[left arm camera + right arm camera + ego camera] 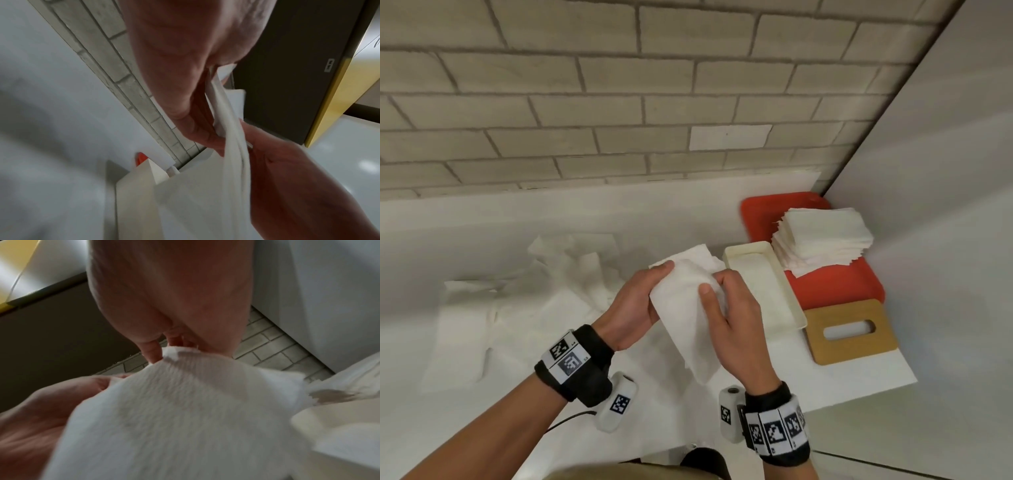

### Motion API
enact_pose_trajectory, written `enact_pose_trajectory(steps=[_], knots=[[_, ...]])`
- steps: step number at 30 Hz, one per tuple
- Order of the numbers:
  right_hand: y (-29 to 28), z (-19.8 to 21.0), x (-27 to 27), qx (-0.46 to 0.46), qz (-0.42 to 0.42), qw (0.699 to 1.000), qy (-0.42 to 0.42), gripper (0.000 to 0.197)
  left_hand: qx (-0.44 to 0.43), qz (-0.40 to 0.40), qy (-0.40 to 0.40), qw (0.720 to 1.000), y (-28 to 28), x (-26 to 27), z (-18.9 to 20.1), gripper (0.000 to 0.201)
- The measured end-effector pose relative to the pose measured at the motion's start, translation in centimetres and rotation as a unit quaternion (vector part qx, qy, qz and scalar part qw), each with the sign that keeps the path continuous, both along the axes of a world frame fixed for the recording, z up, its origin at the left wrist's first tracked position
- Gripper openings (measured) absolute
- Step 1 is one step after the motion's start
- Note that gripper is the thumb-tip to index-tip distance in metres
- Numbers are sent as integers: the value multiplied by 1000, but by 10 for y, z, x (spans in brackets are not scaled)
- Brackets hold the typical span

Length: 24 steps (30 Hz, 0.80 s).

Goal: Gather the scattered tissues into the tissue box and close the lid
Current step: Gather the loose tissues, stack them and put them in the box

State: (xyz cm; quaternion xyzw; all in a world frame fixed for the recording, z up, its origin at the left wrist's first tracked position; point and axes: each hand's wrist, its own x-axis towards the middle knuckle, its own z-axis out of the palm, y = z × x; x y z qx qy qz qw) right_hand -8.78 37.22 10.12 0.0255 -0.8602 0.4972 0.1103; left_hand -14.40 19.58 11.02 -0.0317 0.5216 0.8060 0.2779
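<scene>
White tissue (688, 308) hung between both hands above the counter (482, 233), just left of the box (763, 287). The left hand (633, 305) had its grip curled round the tissue's left edge, fingers behind and thumb on top; the right hand (736, 315) pinched the right edge, thumb pressed on the front face. The lower end of the tissue drooped free toward the counter's near edge.

The cream box lay open and looked empty, its long side running away from the person. Its lid (851, 330), tan with an oval slot, lay flat on the counter, touching the box's near right corner. Behind them a red tray (835, 287) sat in the corner against the side wall (945, 171), carrying a neat stack (825, 240) of folded tissues that overhung the tray's right rim.

Loose tissues (524, 294) sprawled over the counter to the left, well apart from the box. Bare counter stayed open between that pile and the brick wall (585, 102), and in front of the box toward the near edge.
</scene>
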Motion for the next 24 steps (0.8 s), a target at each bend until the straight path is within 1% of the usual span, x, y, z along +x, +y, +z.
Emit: enact_pose_trajectory(steps=[2,4,6,8,10,11,13,14,15,17,18,19,20,22,24], knots=[[18,-1,2,-28,-38,999,-3,9,-16,15,8,1000,19,-1,-5,45],[32,-2,3,-76,-80,994,-17,12,-25,12,20,999,36,1,-7,45],[43,-6,3,-100,-105,989,-23,13,-32,12,26,999,54,2,-8,47],[51,-11,2,-108,-127,986,-30,9,-41,2,22,999,73,3,-7,58],[57,-16,1,-110,-149,982,-32,10,-37,-24,18,999,90,5,-3,70],[60,-18,1,-112,-159,980,-32,11,-41,-37,33,998,98,7,-1,68],[66,-18,1,-134,-168,976,-23,10,-98,-45,110,988,113,7,1,44],[70,-17,2,-154,-165,974,-18,13,-132,-43,152,979,118,6,-1,34],[73,-15,3,-173,-155,973,-11,22,-155,-38,182,970,123,2,-5,31],[83,-15,9,-201,-124,972,0,41,-166,-8,187,968,130,-7,-10,29],[89,-17,13,-212,-110,971,0,45,-164,11,182,969,133,-13,-10,29],[96,-20,15,-206,-99,973,0,43,-166,30,183,969,136,-20,-10,28],[102,-24,15,-183,-95,978,3,36,-173,46,194,965,139,-27,-10,26],[117,-36,9,-98,-102,990,15,19,-212,67,241,945,142,-41,-15,23],[131,-52,-6,-29,-123,992,8,11,-251,74,272,926,142,-51,-22,28]])
